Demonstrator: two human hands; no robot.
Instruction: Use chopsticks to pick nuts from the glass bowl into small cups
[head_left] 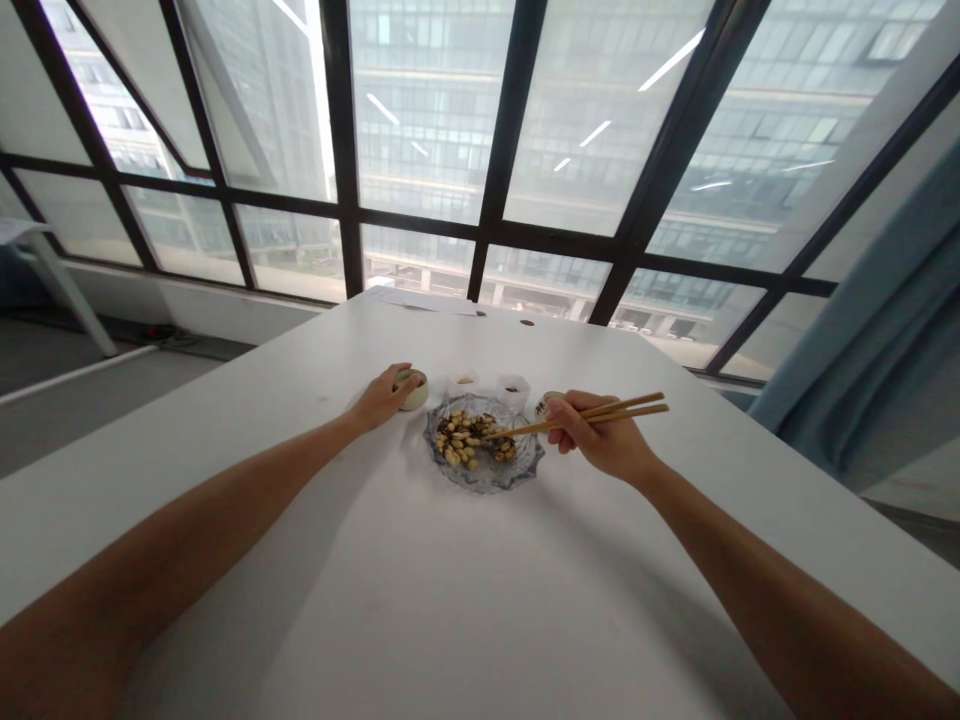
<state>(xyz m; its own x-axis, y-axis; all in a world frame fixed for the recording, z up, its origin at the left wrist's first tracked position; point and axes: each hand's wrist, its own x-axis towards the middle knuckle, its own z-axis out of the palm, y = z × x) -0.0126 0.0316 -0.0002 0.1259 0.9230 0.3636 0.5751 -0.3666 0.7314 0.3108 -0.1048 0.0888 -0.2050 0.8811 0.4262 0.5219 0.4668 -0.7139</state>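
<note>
My right hand is closed around a pair of wooden chopsticks, whose tips reach down into a clear glass dish with a scalloped rim. In the dish lies a pile of nuts, tan with darker bits among them; a few lie apart on its right side. My left hand grips a small pale green cup at the dish's upper left, thumb over the rim. What the cup holds is hidden. Partly behind my right fingers stands another small cup with dark markings.
Behind the dish stand two small white cups, one with something pale and one with dark contents. Papers and two small dark discs lie at the far end of the white table. A blue curtain hangs at right.
</note>
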